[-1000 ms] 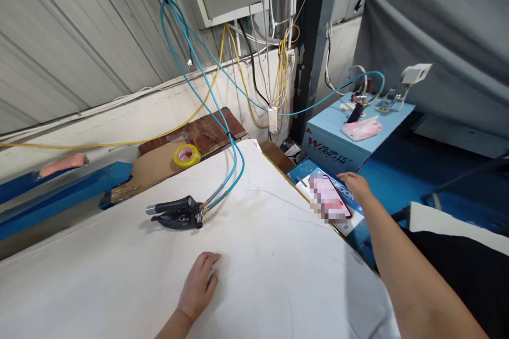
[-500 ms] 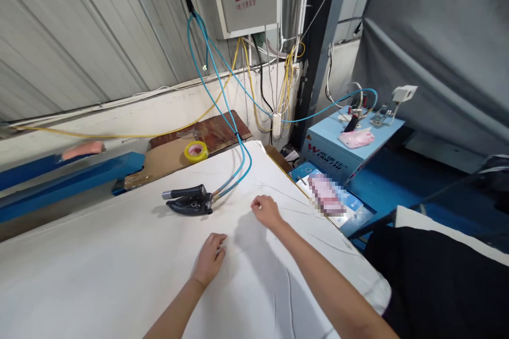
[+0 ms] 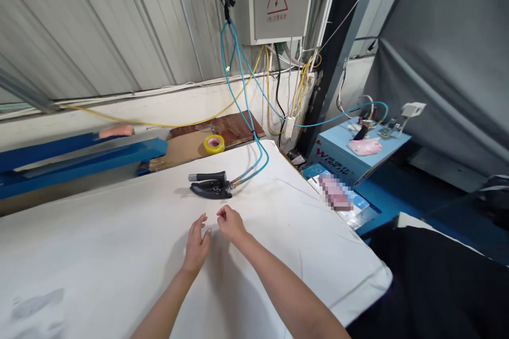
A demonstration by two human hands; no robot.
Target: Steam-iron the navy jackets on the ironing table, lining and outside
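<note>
My left hand (image 3: 196,243) is over the white-covered table (image 3: 131,238), its thumb and fingers apart and nothing between them. Just to its right, my right hand (image 3: 231,222) has its fingers curled in and pressed together; anything small inside them is hidden. The two hands are close but do not touch. Beyond them a black two-handled tool (image 3: 210,186) with a metal end lies on the table. Thin blue hoses (image 3: 260,164) run from the tool up to a hook on the wall.
A yellow roll of tape (image 3: 213,144) sits on cardboard behind the table. Blue beams (image 3: 99,161) lie at the left. An electrical box (image 3: 282,2) hangs on the wall. At the right stand a blue machine (image 3: 342,143) and a dark-covered object (image 3: 429,275) by the table edge.
My right hand has moved left, closer to my left hand, and the left hand's fingers now point more upward. The view has turned left. The black tool still lies on the table.
</note>
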